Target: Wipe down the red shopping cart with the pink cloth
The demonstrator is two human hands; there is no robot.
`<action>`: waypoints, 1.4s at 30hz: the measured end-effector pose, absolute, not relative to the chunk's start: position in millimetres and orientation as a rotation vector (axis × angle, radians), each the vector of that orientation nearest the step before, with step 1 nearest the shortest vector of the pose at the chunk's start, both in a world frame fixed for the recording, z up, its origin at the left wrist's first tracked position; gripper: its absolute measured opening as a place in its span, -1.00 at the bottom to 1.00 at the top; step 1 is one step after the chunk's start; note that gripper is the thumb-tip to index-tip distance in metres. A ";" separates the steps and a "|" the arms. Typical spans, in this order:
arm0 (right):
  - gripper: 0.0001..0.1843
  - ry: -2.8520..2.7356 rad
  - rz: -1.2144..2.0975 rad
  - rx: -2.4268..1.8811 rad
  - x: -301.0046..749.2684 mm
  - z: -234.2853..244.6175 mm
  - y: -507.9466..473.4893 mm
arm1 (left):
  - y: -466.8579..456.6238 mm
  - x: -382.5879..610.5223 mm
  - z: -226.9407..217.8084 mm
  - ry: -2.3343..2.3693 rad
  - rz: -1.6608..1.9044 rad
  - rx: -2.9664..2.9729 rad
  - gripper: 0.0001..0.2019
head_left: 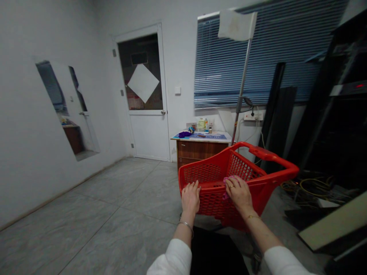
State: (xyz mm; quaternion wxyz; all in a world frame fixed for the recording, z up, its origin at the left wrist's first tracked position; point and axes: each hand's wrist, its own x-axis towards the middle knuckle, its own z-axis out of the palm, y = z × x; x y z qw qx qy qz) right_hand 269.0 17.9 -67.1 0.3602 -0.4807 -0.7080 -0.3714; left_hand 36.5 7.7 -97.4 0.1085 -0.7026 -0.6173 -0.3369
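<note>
A red plastic shopping basket (246,172) with mesh walls and a raised handle stands right in front of me. My left hand (190,198) grips its near rim at the left corner, fingers curled over the edge. My right hand (239,193) presses a pink cloth (226,188) against the same rim further right; only a bit of the cloth shows under the fingers. A bracelet is on each wrist and a ring on the right hand.
A wooden cabinet (200,149) with small items on top stands behind the basket under the blue blinds (258,57). A white door (146,99) is at the back left. A metal pole (242,84) rises beside the cabinet. Cables (312,187) and dark panels crowd the right.
</note>
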 end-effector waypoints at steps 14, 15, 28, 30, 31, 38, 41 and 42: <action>-0.68 -1.921 -0.928 -1.178 229.7 -74.2 14.8 | 7.8 27.3 -99.1 -1.743 -0.967 -2.086 -0.60; -0.69 -1.914 -0.942 -1.195 244.1 -70.8 15.4 | 7.4 28.5 -98.4 -1.750 -0.970 -2.093 -0.60; -0.69 -1.810 -0.851 -1.176 185.1 -92.1 16.8 | 9.0 41.2 -96.4 -1.803 -0.950 -2.090 -0.59; -0.68 -1.823 -0.848 -1.159 172.1 -96.0 16.8 | 8.5 38.5 -96.7 -1.803 -0.936 -2.086 -0.59; -0.67 -1.844 -0.856 -1.149 171.4 -96.4 16.9 | 8.1 37.1 -96.7 -1.800 -0.932 -2.086 -0.59; -0.67 -1.921 -0.965 -1.196 243.5 -78.2 20.3 | 6.5 33.4 -95.3 -1.805 -0.936 -2.108 -0.58; -0.70 -1.882 -1.025 -1.227 278.5 -68.0 22.2 | 7.1 35.4 -95.5 -1.818 -0.945 -2.121 -0.58; -0.71 -1.857 -1.031 -1.234 284.6 -65.9 22.6 | 7.3 36.4 -95.8 -1.818 -0.954 -2.121 -0.58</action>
